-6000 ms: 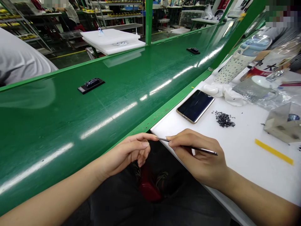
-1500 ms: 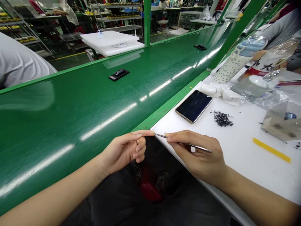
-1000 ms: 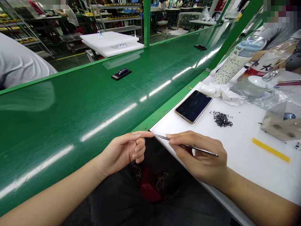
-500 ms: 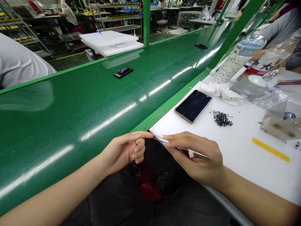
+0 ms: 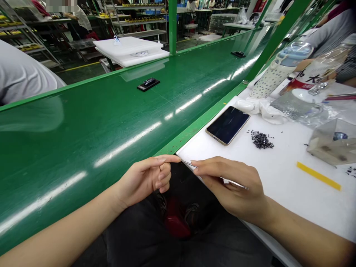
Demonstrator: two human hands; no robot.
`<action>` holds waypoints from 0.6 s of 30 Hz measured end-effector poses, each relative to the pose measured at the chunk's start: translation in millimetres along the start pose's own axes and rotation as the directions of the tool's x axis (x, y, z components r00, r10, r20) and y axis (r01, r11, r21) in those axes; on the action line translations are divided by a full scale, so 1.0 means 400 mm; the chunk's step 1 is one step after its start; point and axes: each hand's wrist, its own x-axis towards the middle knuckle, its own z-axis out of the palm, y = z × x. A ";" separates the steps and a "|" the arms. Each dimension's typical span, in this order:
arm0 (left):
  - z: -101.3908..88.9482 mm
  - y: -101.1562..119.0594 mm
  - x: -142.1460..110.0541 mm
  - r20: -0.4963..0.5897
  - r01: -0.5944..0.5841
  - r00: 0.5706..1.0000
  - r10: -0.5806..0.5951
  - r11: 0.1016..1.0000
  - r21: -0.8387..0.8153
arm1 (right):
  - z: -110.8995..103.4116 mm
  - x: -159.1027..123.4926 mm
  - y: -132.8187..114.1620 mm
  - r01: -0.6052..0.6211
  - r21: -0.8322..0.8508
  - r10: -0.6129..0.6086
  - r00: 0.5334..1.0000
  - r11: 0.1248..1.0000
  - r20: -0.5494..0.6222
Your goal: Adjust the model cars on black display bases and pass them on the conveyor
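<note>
My left hand (image 5: 151,178) has its index finger stretched out, the thumb laid along it and the other fingers curled in. Its fingertip meets the point of the thin metal tweezers (image 5: 187,162); anything between them is too small to make out. My right hand (image 5: 233,187) is closed around the tweezers, thumb and fingers pinching them, with the back end showing above the palm. Both hands are over my lap, beside the corner of the white tabletop (image 5: 280,193). Beyond my right hand lies a pile of tiny black pieces (image 5: 261,140).
A phone (image 5: 228,125), a yellow strip (image 5: 318,175), a clear plastic bin (image 5: 332,142), a spotted bottle (image 5: 274,76) and a plastic drink bottle (image 5: 314,74) are on the table. The green conveyor (image 5: 83,122) carries a black model car on a base (image 5: 148,84). Other people sit nearby.
The tweezers' prongs look closer together, and their back end has shifted slightly. The black model car has moved a little to the right along the conveyor. My left hand stays almost still.
</note>
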 end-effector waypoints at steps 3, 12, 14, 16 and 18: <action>0.000 0.002 -0.001 -0.002 -0.002 1.000 0.002 1.000 0.003 | -0.001 -0.001 -0.001 0.000 -0.003 0.000 1.000 1.000 0.001; 0.005 -0.001 -0.002 -0.013 -0.008 1.000 0.008 1.000 0.012 | 0.000 -0.006 -0.002 0.015 0.016 -0.015 0.999 1.000 -0.031; 0.005 0.000 -0.001 -0.013 -0.005 1.000 0.005 1.000 0.012 | 0.003 -0.008 0.004 -0.002 0.036 0.004 0.999 0.999 -0.039; 0.005 0.001 -0.001 -0.011 0.001 1.000 -0.001 1.000 0.009 | 0.005 -0.009 0.010 -0.013 0.057 0.014 1.000 0.998 -0.015; 0.003 0.002 -0.001 -0.006 0.014 1.000 -0.014 1.000 0.005 | 0.005 -0.011 0.014 -0.015 0.063 0.013 1.000 0.998 0.028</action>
